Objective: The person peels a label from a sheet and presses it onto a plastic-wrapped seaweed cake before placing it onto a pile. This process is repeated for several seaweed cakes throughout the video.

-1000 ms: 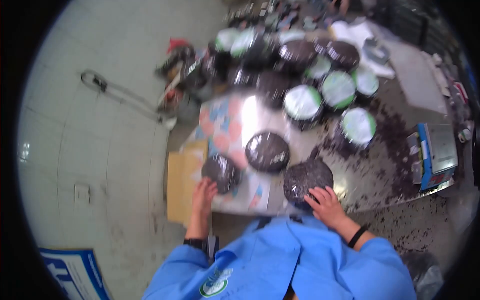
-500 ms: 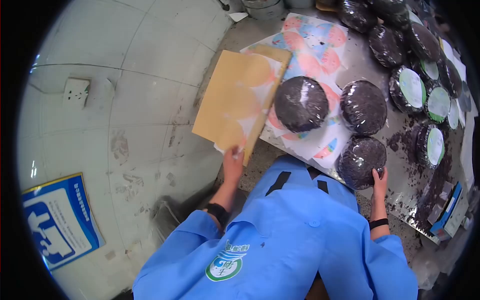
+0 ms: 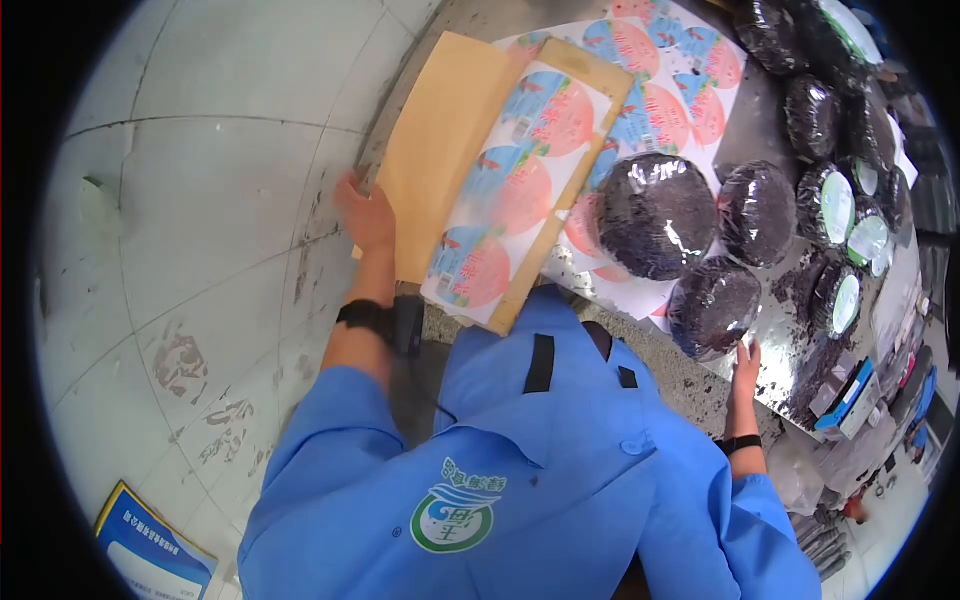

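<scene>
My left hand (image 3: 366, 215) is at the left edge of a tan paper sheet (image 3: 425, 140), slightly blurred, with thumb and fingers apart. Beside it, a white strip of labels (image 3: 510, 190) printed in pink and blue lies face up on a tan board (image 3: 590, 70). My right hand (image 3: 746, 368) is open at the table's front edge, fingertips right at the lower rim of a round, dark, film-wrapped package (image 3: 713, 308). Two more such packages, a large one (image 3: 657, 215) and another (image 3: 757, 212), sit just behind it.
More label sheets (image 3: 690, 50) lie under and behind the board. Wrapped packages (image 3: 812, 115) pile up at the far right, some with green-and-white labels (image 3: 837, 208). Dark crumbs cover part of the metal table (image 3: 780, 330). A blue-and-white box (image 3: 848, 398) stands at the right edge. A tiled wall (image 3: 220, 250) borders the left.
My left hand has moved left and up, away from the label strip's lower corner. The printed labels are now exposed beside the tan sheet. My right fingers have slipped down to the package's rim.
</scene>
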The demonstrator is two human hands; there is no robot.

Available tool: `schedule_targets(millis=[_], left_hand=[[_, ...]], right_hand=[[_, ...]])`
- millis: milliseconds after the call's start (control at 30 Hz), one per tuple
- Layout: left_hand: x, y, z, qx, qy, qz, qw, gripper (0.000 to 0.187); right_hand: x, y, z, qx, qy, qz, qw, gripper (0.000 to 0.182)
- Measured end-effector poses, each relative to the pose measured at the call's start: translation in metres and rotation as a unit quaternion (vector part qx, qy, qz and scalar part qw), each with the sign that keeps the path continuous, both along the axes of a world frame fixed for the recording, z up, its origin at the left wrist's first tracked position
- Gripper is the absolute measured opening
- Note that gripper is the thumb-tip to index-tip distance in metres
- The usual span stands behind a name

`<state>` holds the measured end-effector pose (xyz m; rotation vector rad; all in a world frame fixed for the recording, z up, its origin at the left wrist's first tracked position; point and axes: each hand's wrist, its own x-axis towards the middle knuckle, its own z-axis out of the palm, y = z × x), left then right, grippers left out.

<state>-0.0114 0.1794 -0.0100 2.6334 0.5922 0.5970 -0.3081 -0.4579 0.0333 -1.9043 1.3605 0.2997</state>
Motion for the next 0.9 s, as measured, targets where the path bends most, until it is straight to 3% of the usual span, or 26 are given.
schedule_targets(millis=[33, 100, 133, 167, 233, 333, 500, 567, 633, 900], left_hand=[[-0.004, -0.008, 0.024, 0.004, 0.009, 0.005, 1.0, 0.028], [-0.007, -0.064, 0.088, -0.24, 0.058, -0.096, 0.964, 0.028], [-0.014, -0.081, 0.065, -0.262, 0.11, -0.146, 0.948, 0.028], [-0.025, -0.092, 0.034, -0.214, 0.094, -0.235, 0.944, 0.025], [-0.018, -0.119, -0.002, -0.134, 0.16, -0.125, 0.97, 0.017], [0.002, -0.133, -0.014, -0.108, 0.139, -0.072, 0.982, 0.012], [0.004, -0.141, -0.025, -0.077, 0.112, -0.046, 0.99, 0.01], [0.001, -0.141, -0.023, -0.09, 0.112, -0.04, 0.989, 0.009], [0.002, -0.143, -0.021, -0.154, 0.068, -0.016, 0.986, 0.007], [-0.004, -0.137, -0.028, -0.109, 0.007, -0.06, 0.992, 0.008]], right_hand=[[-0.005, 0.0, 0.002, -0.034, -0.039, 0.037, 0.998, 0.062], [-0.01, 0.007, 0.007, -0.088, -0.068, 0.09, 0.99, 0.053], [-0.006, 0.017, 0.014, -0.086, -0.063, 0.093, 0.99, 0.053], [-0.002, 0.03, 0.025, -0.095, -0.036, 0.132, 0.986, 0.052], [0.007, 0.049, 0.039, -0.097, -0.037, 0.19, 0.976, 0.049], [0.017, 0.077, 0.069, -0.06, -0.017, 0.195, 0.979, 0.049], [0.005, 0.097, 0.082, 0.003, -0.021, 0.173, 0.985, 0.045], [0.015, 0.111, 0.092, -0.03, -0.001, 0.275, 0.961, 0.042], [0.03, 0.122, 0.097, -0.012, -0.015, 0.287, 0.958, 0.04], [0.097, 0.113, 0.118, 0.052, -0.112, 0.366, 0.922, 0.035]])
